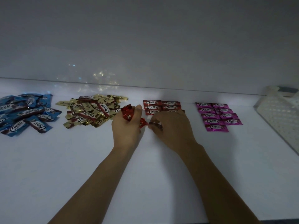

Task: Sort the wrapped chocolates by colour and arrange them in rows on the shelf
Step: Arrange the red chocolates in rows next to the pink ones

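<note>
A red chocolate [155,126] sits pinched in the right hand [173,131], just below the red rows [161,107] on the shelf [145,175]. The left hand [126,128] clutches spare reds [127,114]. The pink rows [216,116], further right, look finished. The gold pile [93,110] and blue pile [25,113] lie loose, so about half the job appears left. A basket [278,113] stands far right.

Shelf [145,175] holds chocolate heaps [92,110], chocolate rows [216,115], seemingly a basket [278,113].

Neat rows of red chocolates [161,107] just beyond fingers [159,120]; pink rows [218,116] to right; gold heap [93,110], blue heap [25,113] to left.
</note>
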Motion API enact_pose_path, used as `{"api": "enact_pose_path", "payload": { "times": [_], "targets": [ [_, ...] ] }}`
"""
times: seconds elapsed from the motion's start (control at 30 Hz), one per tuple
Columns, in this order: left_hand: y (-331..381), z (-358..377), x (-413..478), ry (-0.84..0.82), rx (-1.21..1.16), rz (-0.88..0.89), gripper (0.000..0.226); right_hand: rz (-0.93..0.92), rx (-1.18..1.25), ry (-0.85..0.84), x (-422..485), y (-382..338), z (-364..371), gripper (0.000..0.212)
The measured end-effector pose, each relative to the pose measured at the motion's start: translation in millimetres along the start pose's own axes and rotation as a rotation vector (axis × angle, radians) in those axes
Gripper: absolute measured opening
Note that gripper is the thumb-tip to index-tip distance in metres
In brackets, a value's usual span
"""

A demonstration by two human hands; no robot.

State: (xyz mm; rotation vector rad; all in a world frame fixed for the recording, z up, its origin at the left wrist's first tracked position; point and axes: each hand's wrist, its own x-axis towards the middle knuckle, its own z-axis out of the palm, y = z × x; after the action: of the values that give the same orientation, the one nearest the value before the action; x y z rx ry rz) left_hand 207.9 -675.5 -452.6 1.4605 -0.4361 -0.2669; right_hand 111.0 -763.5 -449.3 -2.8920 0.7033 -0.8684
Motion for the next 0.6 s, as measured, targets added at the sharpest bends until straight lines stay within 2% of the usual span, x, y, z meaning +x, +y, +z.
{"api": "enact_pose_path", "payload": {
  "times": [0.1,0.2,0.27,0.37,0.5,0.6],
  "targets": [
    [2.2,-0.2,-0.4,0.002,0.017,0.013,0.028,-0.064,-0.092,-0.01,-1.1,-7.1,5.0,0.01],
    [2.2,0.4,-0.8,0.007,0.026,0.03,0.03,-0.095,-0.122,-0.055,-2.8,-13.1,9.6,0.015],
    [1.6,0.4,-0.5,0.013,0.032,0.033,0.031,-0.097,-0.144,-0.1,-4.4,-17.2,12.0,0.018],
    [1.1,-0.1,0.3,0.006,0.043,0.026,0.029,-0.073,-0.214,-0.075,-5.0,-20.1,13.7,0.014],
    [0.0,0.3,-0.2,-0.02,0.032,0.032,0.026,-0.054,-0.21,-0.078,-5.0,-15.6,12.4,0.021],
    [-2.1,0.6,-0.5,-0.062,0.056,0.062,0.025,-0.038,-0.203,-0.066,-5.5,-10.9,14.5,0.016]
  ]
}}
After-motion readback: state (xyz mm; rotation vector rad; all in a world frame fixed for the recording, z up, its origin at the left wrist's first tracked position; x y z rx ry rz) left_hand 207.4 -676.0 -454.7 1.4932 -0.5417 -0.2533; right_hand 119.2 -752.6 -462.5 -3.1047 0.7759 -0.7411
